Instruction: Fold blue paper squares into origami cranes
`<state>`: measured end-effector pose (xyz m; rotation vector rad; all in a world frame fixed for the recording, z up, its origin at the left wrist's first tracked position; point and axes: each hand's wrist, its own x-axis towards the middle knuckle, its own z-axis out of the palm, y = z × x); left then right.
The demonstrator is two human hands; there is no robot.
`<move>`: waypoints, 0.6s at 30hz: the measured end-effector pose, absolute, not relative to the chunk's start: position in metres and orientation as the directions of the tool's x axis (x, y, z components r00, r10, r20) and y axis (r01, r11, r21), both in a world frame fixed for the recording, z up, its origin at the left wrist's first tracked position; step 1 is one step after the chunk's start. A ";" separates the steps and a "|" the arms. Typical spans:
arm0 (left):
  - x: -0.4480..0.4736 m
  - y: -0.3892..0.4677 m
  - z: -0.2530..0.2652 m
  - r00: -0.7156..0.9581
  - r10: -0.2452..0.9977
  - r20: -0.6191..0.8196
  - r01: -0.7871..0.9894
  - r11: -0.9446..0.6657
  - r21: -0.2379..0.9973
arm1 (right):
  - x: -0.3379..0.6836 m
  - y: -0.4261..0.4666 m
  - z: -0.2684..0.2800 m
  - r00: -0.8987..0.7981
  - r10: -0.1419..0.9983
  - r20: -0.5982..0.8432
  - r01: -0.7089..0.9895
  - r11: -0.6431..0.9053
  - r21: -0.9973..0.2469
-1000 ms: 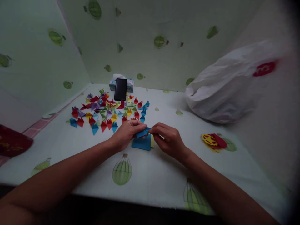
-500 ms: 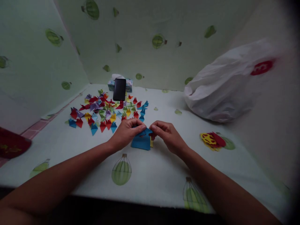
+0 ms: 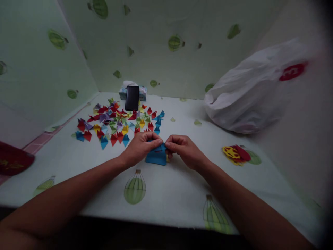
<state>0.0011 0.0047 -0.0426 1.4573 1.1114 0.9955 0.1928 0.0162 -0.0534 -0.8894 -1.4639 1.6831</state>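
Observation:
Between my two hands is a small folded piece of blue paper [image 3: 160,147], pinched at both sides. My left hand [image 3: 142,146] grips it between thumb and fingers. With thumb and forefinger my right hand [image 3: 183,148] holds its right corner. Beneath them on the tabletop lies a stack of blue paper squares [image 3: 156,159], with a yellow edge showing at its right. Many folded paper figures [image 3: 119,125] in red, blue, yellow, green and purple are spread behind my left hand; they look like origami birds.
A dark phone [image 3: 132,98] leans on a tissue box [image 3: 143,93] at the back. On the right are a white plastic bag [image 3: 241,93] and red and yellow cut-out pieces [image 3: 235,155]. A red object [image 3: 15,159] stands at the left edge.
Both hands stay over the stack, still pinching the blue paper. My right hand has come slightly closer to the left, and the held paper's angle has changed a little.

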 end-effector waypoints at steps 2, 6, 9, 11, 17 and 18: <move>0.001 0.005 -0.043 0.239 0.971 0.015 0.116 -0.044 0.992 | 0.193 0.016 -0.054 -0.498 0.866 -0.034 -0.077 -0.084 -0.993; 0.001 0.005 -0.044 0.237 0.972 -0.006 0.088 -0.015 0.996 | 0.192 0.016 -0.054 -0.490 0.872 -0.006 -0.053 -0.036 -0.998; 0.001 0.006 -0.043 0.238 0.971 0.002 0.101 -0.027 0.995 | 0.193 0.015 -0.053 -0.480 0.877 0.034 -0.011 0.032 -0.999; 0.000 0.006 -0.042 0.234 0.972 0.010 0.116 -0.038 0.993 | 0.193 0.015 -0.052 -0.475 0.879 0.053 0.022 0.073 -0.997; 0.000 0.007 -0.042 0.221 0.973 0.061 0.195 -0.106 0.975 | 0.192 0.013 -0.049 -0.471 0.879 0.082 0.107 0.149 -0.983; 0.000 0.007 -0.042 0.235 0.970 0.057 0.206 -0.107 0.973 | 0.192 0.012 -0.049 -0.476 0.876 0.079 0.108 0.147 -0.983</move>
